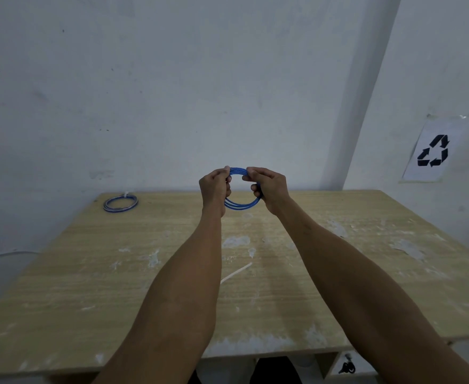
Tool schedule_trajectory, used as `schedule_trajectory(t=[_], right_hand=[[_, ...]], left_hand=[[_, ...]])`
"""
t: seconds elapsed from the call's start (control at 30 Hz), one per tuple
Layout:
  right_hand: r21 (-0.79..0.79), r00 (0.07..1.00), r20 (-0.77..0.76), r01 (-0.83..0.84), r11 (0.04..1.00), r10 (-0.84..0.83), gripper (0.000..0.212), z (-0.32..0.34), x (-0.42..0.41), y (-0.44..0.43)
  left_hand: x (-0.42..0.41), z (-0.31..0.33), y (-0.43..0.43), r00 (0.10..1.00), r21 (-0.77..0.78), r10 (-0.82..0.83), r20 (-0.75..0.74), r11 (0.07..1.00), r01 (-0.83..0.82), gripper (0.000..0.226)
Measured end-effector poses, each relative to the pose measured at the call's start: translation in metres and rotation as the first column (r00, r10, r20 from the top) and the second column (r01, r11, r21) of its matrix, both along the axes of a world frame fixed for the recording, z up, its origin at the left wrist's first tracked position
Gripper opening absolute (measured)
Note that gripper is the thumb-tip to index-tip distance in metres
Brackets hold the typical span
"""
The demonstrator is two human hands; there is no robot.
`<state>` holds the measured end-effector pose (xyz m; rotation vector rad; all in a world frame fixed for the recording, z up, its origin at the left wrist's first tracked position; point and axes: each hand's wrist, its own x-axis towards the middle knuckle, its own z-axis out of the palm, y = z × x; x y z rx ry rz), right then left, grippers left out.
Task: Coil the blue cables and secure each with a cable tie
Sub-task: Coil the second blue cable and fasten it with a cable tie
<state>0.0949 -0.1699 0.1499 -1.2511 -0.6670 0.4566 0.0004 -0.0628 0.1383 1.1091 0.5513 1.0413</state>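
I hold a blue cable coil (241,205) up in the air above the far half of the wooden table (117,273). My left hand (214,187) grips the coil's left side and my right hand (269,187) grips its right side, fingers curled round the loops. A second blue cable coil (120,203), bound by a white tie at its far edge, lies flat at the table's far left corner. A loose white cable tie (236,273) lies on the table between my forearms, partly hidden by the left one.
The table stands against a pale wall. A paper sheet with a black recycling symbol (433,151) hangs on the wall at right. White paint smears mark the tabletop. A dark small object (347,367) lies on the floor below the near edge.
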Motion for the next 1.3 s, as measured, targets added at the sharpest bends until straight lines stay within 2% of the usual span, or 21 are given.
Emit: schedule_trajectory(t=[0.33, 0.5, 0.67, 0.77, 0.87, 0.97, 1.1, 1.3], right_hand=[[-0.062, 0.984, -0.165, -0.078, 0.995, 0.066, 0.023, 0.008, 0.006, -0.004], [-0.071, 0.977, -0.206, -0.075, 0.995, 0.059, 0.013, 0.012, 0.006, -0.003], [-0.122, 0.992, -0.116, -0.072, 0.990, 0.058, 0.020, 0.014, 0.006, -0.003], [-0.099, 0.996, -0.060, -0.069, 0.993, 0.064, 0.026, 0.013, 0.008, -0.004], [-0.082, 0.995, -0.088, -0.057, 0.995, 0.050, 0.032, 0.012, 0.007, -0.005], [-0.051, 0.995, -0.082, -0.059, 0.997, 0.055, 0.022, 0.008, 0.008, -0.006], [-0.066, 0.992, -0.119, -0.048, 0.997, 0.040, 0.021, 0.004, 0.007, -0.005], [-0.104, 0.966, -0.238, -0.129, 0.986, 0.101, 0.022, -0.001, 0.004, -0.001]], left_hand=[[-0.004, 0.000, -0.001, 0.997, 0.011, -0.069, 0.017, 0.998, 0.068, 0.014], [-0.003, 0.001, -0.002, 0.998, 0.024, -0.068, 0.002, 0.997, 0.068, 0.012], [-0.004, 0.000, 0.000, 0.999, 0.034, -0.039, 0.004, 0.999, 0.039, 0.014], [-0.004, 0.000, 0.000, 1.000, 0.082, -0.010, -0.028, 0.997, 0.012, 0.016], [-0.003, 0.002, 0.000, 0.998, 0.155, 0.013, -0.069, 0.988, -0.002, 0.018], [-0.002, 0.002, 0.000, 0.995, 0.186, 0.011, -0.096, 0.983, 0.007, 0.018], [-0.003, -0.003, 0.003, 0.992, 0.162, -0.012, -0.127, 0.986, 0.033, 0.016], [-0.014, -0.011, 0.015, 0.986, 0.087, -0.080, -0.148, 0.992, 0.094, 0.016]])
